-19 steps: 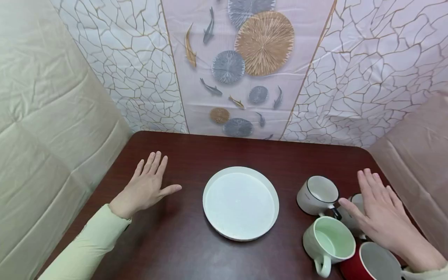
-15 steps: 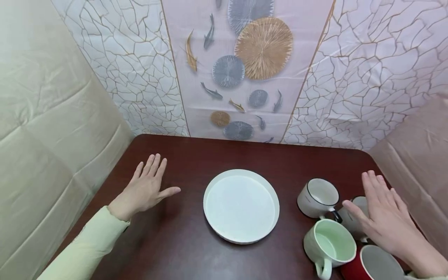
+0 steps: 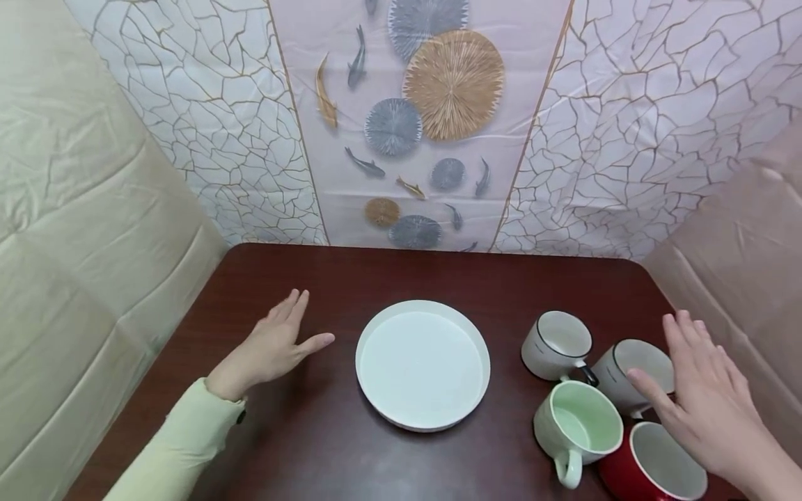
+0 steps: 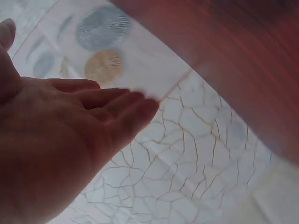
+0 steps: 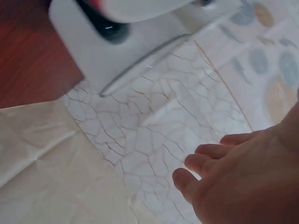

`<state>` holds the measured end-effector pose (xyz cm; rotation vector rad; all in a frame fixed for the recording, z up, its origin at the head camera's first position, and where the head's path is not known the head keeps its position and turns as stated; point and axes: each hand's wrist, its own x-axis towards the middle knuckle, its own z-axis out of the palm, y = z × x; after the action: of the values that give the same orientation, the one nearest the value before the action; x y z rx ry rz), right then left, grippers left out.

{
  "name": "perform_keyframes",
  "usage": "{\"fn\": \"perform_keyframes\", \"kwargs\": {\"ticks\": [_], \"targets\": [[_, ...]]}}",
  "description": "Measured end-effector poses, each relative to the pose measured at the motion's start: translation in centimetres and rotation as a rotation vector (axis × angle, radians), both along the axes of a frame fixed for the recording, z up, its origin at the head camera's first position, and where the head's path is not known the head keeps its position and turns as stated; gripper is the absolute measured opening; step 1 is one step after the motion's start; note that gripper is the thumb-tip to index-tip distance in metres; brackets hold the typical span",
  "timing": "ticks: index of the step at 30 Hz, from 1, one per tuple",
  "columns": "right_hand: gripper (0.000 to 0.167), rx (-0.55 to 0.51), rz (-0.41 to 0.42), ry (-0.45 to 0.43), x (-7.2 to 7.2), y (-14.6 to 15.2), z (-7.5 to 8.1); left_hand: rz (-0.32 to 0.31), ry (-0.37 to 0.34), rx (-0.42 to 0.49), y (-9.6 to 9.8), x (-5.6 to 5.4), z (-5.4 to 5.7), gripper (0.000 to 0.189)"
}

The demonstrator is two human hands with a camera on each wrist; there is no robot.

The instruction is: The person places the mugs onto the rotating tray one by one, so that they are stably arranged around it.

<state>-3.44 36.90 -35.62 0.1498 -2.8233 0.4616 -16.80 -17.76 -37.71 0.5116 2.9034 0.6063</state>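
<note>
STATUS: RELEASED, NO LOAD

The right grip [image 3: 708, 400] holds nothing, fingers extended; it sits farther right than half a second earlier, exposing more of the second white cup [image 3: 614, 379]. Thumb contact with that cup cannot be confirmed. The left grip [image 3: 263, 351], also unloaded, is turned more edge-on. The first white cup [image 3: 554, 348], green cup [image 3: 578, 424] and red cup [image 3: 654, 463] stand clustered right of the tray [image 3: 422, 365] on the bench [image 3: 301, 445]. Nothing appears engaged.

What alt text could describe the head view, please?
A person's outstretched left hand and right hand hang over a dark reddish-brown table, on either side of a shallow round white tray. Beside the right hand are two white mugs with dark rims, one pale-green mug and one red mug.
</note>
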Motion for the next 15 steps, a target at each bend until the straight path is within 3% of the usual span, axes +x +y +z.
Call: {"fn": "perform_keyframes", "kwargs": {"ticks": [4,8,12,15], "targets": [[0.089,-0.041,-0.033,0.048,1.5,-0.5,0.5,0.037,-0.122,0.186,1.7,-0.5,-1.2,0.096],[0.089,-0.078,-0.102,0.064,3.1,-0.8,0.4,0.065,-0.199,0.329,3.8,-0.9,-3.1,0.080],[0.084,-0.146,-0.177,0.092,4.3,-1.4,-0.1,0.087,-0.261,0.400,5.4,-1.0,-4.8,0.067],[0.076,-0.204,-0.226,0.179,4.9,-2.1,-0.4,0.096,-0.267,0.434,6.2,-0.9,-5.4,0.060]]}}
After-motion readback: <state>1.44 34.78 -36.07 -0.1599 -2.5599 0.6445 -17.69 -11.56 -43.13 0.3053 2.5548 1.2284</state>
